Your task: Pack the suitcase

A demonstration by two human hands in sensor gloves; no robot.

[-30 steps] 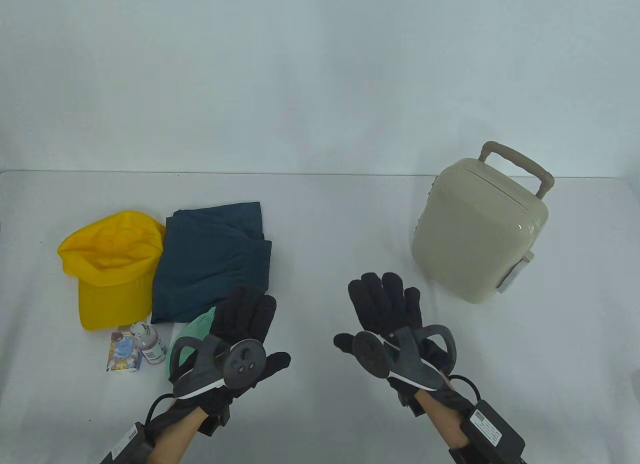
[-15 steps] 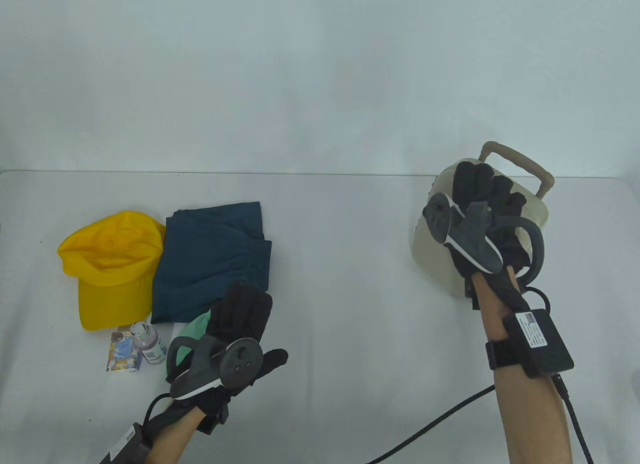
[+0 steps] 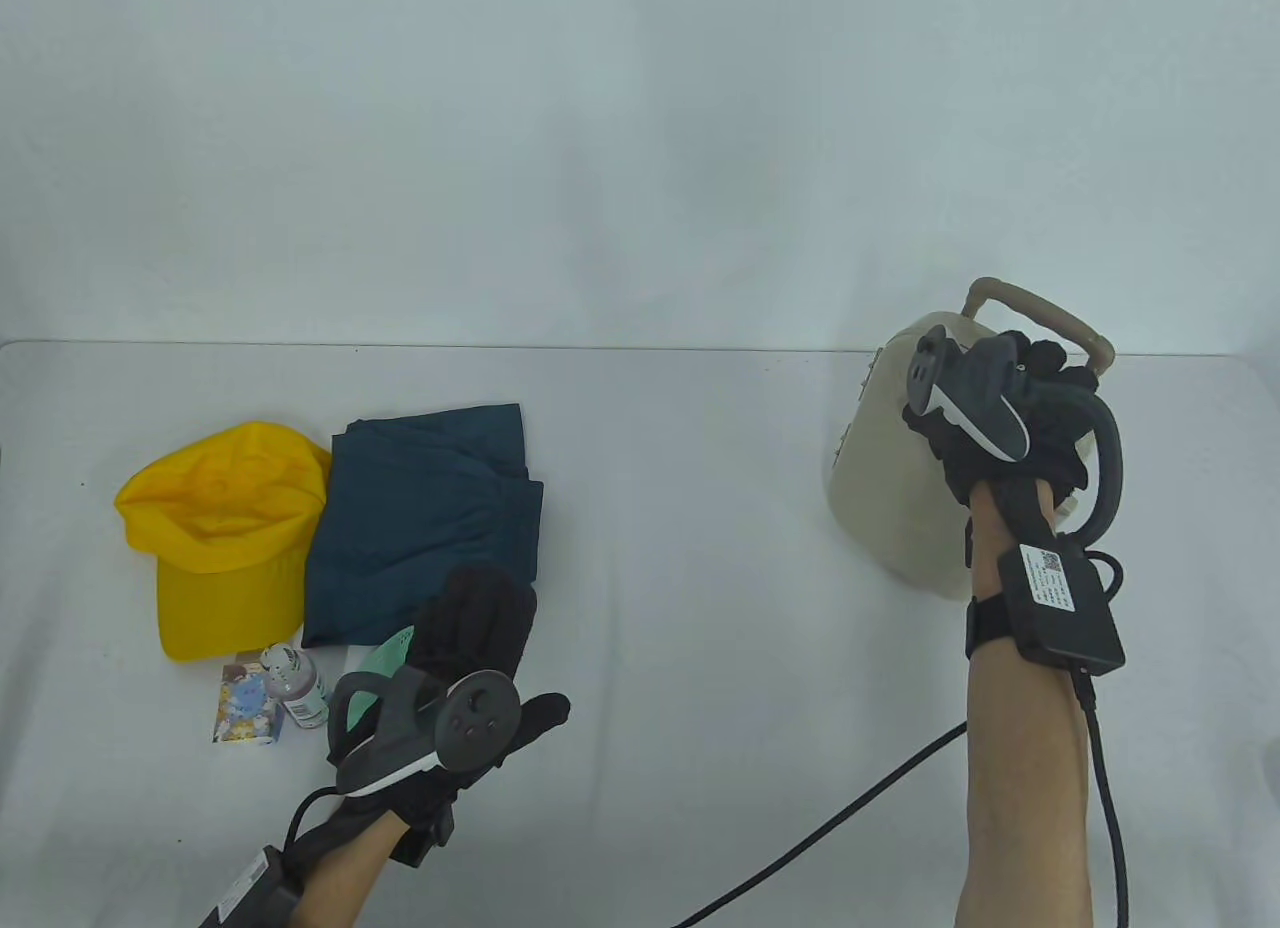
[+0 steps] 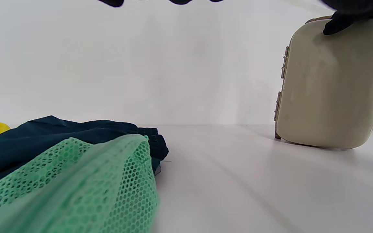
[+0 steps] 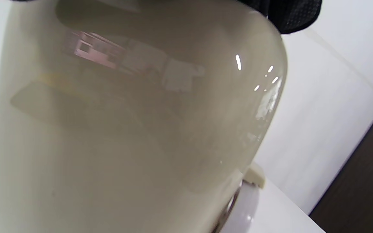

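The beige hard-shell suitcase (image 3: 895, 488) stands at the table's right, its handle (image 3: 1040, 313) at the far top; the right wrist view shows its glossy shell (image 5: 108, 129) close up. My right hand (image 3: 1010, 408) lies over its top edge with fingers curled round it, and the left wrist view shows those fingers hooked over the suitcase (image 4: 329, 87). My left hand (image 3: 475, 628) lies flat with straight fingers over a green mesh pouch (image 3: 385, 658) beside the folded dark blue garment (image 3: 420, 528). A yellow cap (image 3: 225, 528) lies left of the garment.
A small bottle (image 3: 295, 686) and a printed card pack (image 3: 245, 706) lie in front of the cap. A black cable (image 3: 850, 808) trails from my right wrist across the near table. The table's rear edge (image 3: 600, 346) meets a white backdrop.
My right hand left the table centre, reached far right and closed over the suitcase's top. The suitcase has tipped slightly. The left hand barely shifted.
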